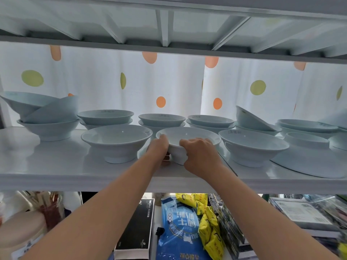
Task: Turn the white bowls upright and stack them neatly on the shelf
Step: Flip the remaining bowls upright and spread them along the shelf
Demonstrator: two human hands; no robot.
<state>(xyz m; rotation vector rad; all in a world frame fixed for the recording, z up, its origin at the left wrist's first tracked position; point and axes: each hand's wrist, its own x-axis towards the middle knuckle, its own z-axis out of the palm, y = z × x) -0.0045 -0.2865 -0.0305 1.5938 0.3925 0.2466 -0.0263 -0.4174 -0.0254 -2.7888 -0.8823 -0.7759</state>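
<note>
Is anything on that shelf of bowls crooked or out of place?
Yes. At front right an upside-down bowl rests foot up. Further back a leaning bowl lies tipped in a stack, and at far left two tilted bowls sit askew atop another. The left hand and right hand hold the upright middle bowl.

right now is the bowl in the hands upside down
No, the bowl is rim up, its hollow facing the camera, with the left hand and right hand gripping its sides.
</note>
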